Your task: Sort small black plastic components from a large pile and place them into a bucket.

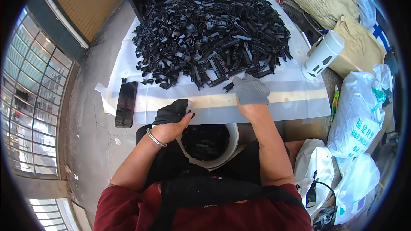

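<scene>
Black plastic makes up the heap of small molded pieces (pixel 209 30) spread at twelve o'clock, with short curled bits toward its left side and longer strips toward its right, all lying loose on a white sheet (pixel 295 96). The right hand (pixel 252 92), in a grey dotted glove, is just off centre at three o'clock, fingers curled in narrow at the heap's near edge; a short black strip (pixel 229 87) shows beside its fingertips, though I cannot tell whether it is pinched or only touched. The left hand (pixel 172 122), near centre at eight o'clock, has black fabric over its folded fingers and the thumb laid forward; a dark spot shows by the thumb tip, and whether the palm holds anything is hidden. At six o'clock, just below the hands, a white bucket (pixel 234 139) with black pieces in it stands between the knees. The step in hand looks like picking pieces from the near edge, and it should go best by taking a loose strip by one end and lifting it clear, since the longer ones cross and could drag neighbours along. Keeping the left hand close to the bucket's rim would shorten each pass. The black phone (pixel 126 105) at nine o'clock and the white tumbler (pixel 323 54) at two deserve elbow room.
</scene>
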The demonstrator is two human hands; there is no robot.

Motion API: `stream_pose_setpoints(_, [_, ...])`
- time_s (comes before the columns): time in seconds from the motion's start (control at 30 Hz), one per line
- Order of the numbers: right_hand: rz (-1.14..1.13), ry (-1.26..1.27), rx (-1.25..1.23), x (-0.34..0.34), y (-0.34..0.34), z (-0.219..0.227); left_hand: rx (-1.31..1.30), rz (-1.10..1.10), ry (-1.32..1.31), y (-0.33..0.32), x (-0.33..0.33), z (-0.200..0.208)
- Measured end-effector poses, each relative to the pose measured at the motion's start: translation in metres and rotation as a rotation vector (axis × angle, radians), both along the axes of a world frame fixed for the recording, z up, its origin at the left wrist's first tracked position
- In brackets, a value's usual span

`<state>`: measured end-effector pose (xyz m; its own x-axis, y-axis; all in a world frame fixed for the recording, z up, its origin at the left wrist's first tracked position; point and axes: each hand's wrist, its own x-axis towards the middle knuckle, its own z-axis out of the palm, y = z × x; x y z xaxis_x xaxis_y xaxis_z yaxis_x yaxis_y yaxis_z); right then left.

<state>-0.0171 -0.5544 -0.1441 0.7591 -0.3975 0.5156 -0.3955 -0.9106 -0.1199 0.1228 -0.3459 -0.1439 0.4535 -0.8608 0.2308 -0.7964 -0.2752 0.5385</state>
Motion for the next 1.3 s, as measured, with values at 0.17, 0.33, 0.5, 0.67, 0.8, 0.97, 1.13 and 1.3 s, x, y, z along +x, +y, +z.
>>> stream_pose_setpoints(0.17, [0.044,0.212,0.146,0.005,0.011,0.006,0.035,0.004,0.011,-0.001,-0.001,0.004])
stream_pose_setpoints(0.33, [0.052,0.260,0.261,0.003,0.027,0.011,-0.024,-0.003,-0.045,0.003,-0.002,0.001])
stream_pose_setpoints(0.5, [0.182,-0.087,0.268,0.003,0.018,-0.017,-0.083,-0.012,-0.011,-0.001,-0.003,-0.001])
stream_pose_setpoints(0.67, [0.314,-0.218,1.072,-0.002,0.044,-0.013,0.101,-0.007,0.042,-0.004,-0.004,0.012])
stream_pose_setpoints(0.8, [0.422,-0.093,1.394,-0.001,0.061,-0.002,0.132,-0.027,0.232,-0.001,0.002,0.010])
stream_pose_setpoints(0.97, [0.442,0.130,1.279,0.003,0.076,-0.013,0.172,-0.050,0.435,-0.001,-0.003,0.011])
stream_pose_setpoints(1.13, [0.459,0.051,1.375,0.001,0.080,-0.008,0.103,-0.054,0.294,0.000,-0.006,0.016])
stream_pose_setpoints(1.3, [0.617,-0.028,0.466,0.000,0.082,-0.003,0.334,-0.036,0.619,0.004,0.000,0.021])
